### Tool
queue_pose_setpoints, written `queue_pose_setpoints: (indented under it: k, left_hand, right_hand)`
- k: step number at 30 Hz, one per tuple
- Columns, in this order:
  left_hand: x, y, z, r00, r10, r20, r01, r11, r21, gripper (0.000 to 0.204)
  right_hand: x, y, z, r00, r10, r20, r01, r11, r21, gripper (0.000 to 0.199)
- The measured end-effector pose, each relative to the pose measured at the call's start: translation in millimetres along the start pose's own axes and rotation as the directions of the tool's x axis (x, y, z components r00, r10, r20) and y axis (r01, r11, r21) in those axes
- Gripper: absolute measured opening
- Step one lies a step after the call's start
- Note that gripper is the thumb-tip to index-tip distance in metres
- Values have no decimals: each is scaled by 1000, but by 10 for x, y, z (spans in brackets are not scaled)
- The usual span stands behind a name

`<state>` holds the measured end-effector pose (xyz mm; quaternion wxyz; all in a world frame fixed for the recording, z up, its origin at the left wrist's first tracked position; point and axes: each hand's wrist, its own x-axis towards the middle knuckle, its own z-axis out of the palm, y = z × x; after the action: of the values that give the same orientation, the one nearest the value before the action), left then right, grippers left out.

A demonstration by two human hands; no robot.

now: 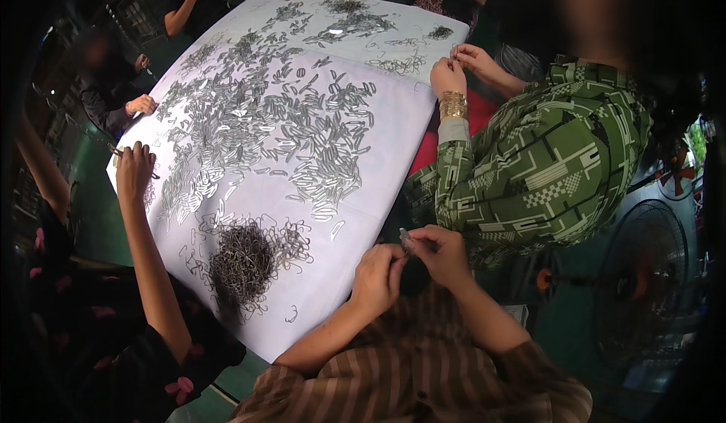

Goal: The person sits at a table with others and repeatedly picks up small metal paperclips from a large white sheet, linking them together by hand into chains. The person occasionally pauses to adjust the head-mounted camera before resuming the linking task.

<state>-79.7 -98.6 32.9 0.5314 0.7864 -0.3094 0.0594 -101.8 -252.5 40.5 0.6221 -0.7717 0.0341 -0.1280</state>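
My left hand point(379, 275) and my right hand point(441, 253) meet just off the table's near right edge, fingertips close together. Between my right thumb and fingers is a small silvery metal piece point(404, 234), its tip sticking up. The fingers of my left hand are closed in a pinch beside it; what they hold is hidden. On the white-covered table point(386, 97), a dark heap of bent wire hooks point(243, 260) lies to the left of my hands. Beyond it spread many flat, long oval metal pieces point(325, 177), like those of a clip.
A person in a green patterned top point(544, 154) works close on my right. At the left, another person's forearm point(144, 249) rests along the table edge. More people's hands work around the far side. A fan point(643, 279) stands at the right.
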Motion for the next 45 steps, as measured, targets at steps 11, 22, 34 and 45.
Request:
queue_pose_setpoints:
  k: [11, 22, 34, 45]
  left_hand:
    - [-15, 50, 42, 988, -154, -3, 152, 981, -119, 10]
    - [-89, -54, 47, 985, -174, 2, 174, 982, -79, 15]
    - [113, -852, -317, 949, -313, -38, 279, 777, 564, 51]
    - [-210, -913, -874, 901, -425, -85, 378, 674, 635, 34]
  right_hand:
    - [-65, -97, -37, 984, 171, -44, -168, 983, 69, 11]
    - [-94, -149, 62, 997, -20, -81, 9, 991, -134, 7]
    - [-115, 116, 87, 995, -13, -103, 3, 996, -91, 7]
    - [-94, 202, 188, 994, -30, -103, 26, 999, -41, 5]
